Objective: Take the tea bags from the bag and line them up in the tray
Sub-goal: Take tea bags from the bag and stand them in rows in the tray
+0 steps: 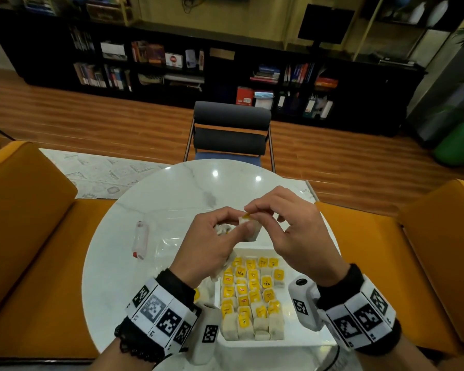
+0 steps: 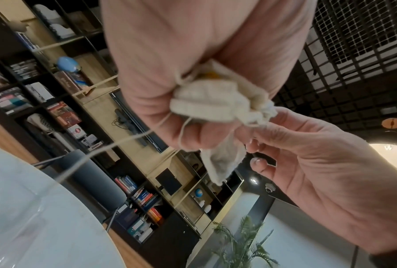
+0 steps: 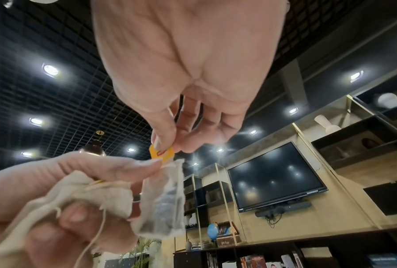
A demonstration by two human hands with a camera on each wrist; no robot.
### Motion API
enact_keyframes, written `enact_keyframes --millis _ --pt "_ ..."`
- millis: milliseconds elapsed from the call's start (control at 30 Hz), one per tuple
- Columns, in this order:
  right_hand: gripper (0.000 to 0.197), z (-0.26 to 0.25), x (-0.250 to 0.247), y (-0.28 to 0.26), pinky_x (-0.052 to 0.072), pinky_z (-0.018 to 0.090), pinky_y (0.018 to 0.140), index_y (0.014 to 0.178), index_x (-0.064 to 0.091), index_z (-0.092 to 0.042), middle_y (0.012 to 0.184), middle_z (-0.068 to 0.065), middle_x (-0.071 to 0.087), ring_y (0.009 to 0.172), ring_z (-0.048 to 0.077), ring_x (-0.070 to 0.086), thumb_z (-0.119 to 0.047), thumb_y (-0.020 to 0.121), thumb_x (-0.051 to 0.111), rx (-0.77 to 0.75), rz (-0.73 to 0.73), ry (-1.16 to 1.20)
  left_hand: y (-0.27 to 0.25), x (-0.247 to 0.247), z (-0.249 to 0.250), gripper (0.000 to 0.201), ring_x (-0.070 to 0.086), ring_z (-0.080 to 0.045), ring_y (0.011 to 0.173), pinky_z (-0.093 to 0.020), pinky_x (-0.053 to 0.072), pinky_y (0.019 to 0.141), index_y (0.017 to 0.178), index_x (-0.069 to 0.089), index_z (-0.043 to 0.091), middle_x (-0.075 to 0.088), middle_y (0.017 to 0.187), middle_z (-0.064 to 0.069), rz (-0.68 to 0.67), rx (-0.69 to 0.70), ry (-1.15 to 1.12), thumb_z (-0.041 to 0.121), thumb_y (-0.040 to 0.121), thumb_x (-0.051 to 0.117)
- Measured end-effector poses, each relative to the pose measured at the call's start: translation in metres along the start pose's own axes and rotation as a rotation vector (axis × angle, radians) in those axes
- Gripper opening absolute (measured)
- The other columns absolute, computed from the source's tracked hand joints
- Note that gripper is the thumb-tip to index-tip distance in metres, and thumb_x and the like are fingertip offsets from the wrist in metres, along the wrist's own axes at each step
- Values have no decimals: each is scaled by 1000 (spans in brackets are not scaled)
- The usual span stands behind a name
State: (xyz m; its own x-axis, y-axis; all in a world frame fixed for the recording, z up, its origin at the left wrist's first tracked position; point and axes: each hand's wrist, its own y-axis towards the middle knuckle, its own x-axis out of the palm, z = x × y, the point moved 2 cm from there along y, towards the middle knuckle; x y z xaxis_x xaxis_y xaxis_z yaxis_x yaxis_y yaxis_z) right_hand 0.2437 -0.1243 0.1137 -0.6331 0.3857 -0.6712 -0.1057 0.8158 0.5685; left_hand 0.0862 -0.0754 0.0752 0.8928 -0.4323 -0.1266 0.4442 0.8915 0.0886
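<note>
Above the white tray (image 1: 292,341) on the table, our left hand (image 1: 206,245) bunches the soft cloth bag (image 3: 96,197) while our right hand (image 1: 292,226) pinches a feather-light, tearable tea bag (image 3: 165,204) by its stiff yellow tag (image 3: 161,154), likely the safest hold.

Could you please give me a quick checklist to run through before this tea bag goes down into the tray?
1. Right hand pinches the yellow tag: ok.
2. Tea bag hangs free of the cloth bag: ok.
3. Left hand grips the cloth bag: ok.
4. Tray has room at its far end: ok.
5. Tag string free of the cloth bag's drawstrings: cannot tell.
6. More tea bags left in the cloth bag: cannot tell, though yellow shows at its mouth.
</note>
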Motion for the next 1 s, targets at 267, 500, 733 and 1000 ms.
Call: enact_keyframes --millis 267,500,733,1000 --pt "41 8 13 -20 53 21 71 132 56 -27 112 -11 59 96 9 61 -31 93 66 367 113 184 4 -5 -2 14 37 -11 34 -21 33 39 97 76 10 57 52 6 162 -123 -314 21 89 72" --pt "40 3 32 -35 54 23 80 130 56 -37 124 -19 52 109 6 57 -35 91 67 407 18 272 4 -6 -2 15 40 -9 37 -19 33 37 95 77 13 63 62 1 206 -95 -301 25 87 74" --pt "22 14 22 -29 52 16 73 114 68 -29 111 -16 66 101 4 64 -28 92 68 486 24 324 2 -3 5 11 71 -9 64 -16 51 58 95 78 12 72 73 5 126 2 -204 16 85 74" --pt "5 14 15 -30 54 28 68 90 73 -15 81 -4 71 79 13 66 -18 92 69 476 51 474 2 -1 3 18 57 -7 51 -28 45 58 98 78 21 73 78 5 84 -46 -134 9 93 66"
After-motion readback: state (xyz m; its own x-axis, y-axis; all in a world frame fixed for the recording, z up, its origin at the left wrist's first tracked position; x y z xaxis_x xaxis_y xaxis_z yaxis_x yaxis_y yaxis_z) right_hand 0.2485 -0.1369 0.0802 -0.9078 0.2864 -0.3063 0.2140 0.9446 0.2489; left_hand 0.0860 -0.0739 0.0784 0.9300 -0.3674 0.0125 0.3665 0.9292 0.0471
